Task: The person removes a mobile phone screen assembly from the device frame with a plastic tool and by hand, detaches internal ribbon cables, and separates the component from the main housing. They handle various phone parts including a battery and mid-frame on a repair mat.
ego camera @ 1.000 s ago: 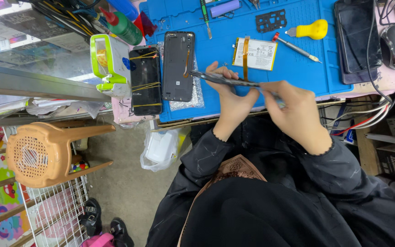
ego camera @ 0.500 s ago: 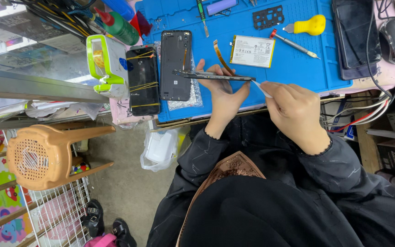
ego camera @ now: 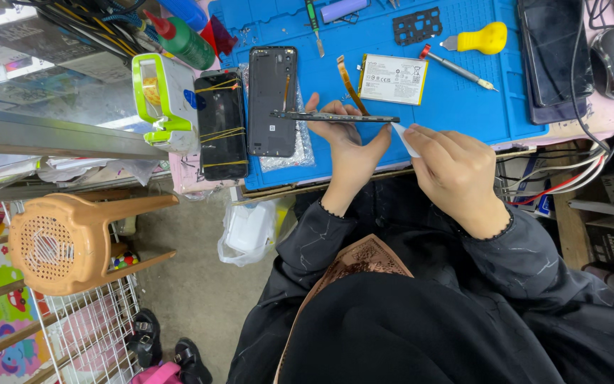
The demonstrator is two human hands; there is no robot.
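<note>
At frame centre my left hand (ego camera: 346, 142) grips a phone screen panel (ego camera: 335, 116) edge-on above the blue mat (ego camera: 449, 107); my right hand (ego camera: 456, 171) pinches a white plastic pry card (ego camera: 404, 139) against its end.

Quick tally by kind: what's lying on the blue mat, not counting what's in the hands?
Phone back shell: 1
Battery: 1
Screwdrivers, one green-handled, one red-tipped: 2
Black bracket plate: 1
Yellow-handled tool: 1
Total: 6

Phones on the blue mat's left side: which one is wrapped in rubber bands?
The leftmost dark phone, beside the green-and-white device; yellow bands cross it. The phone shell on its right has none.
</note>
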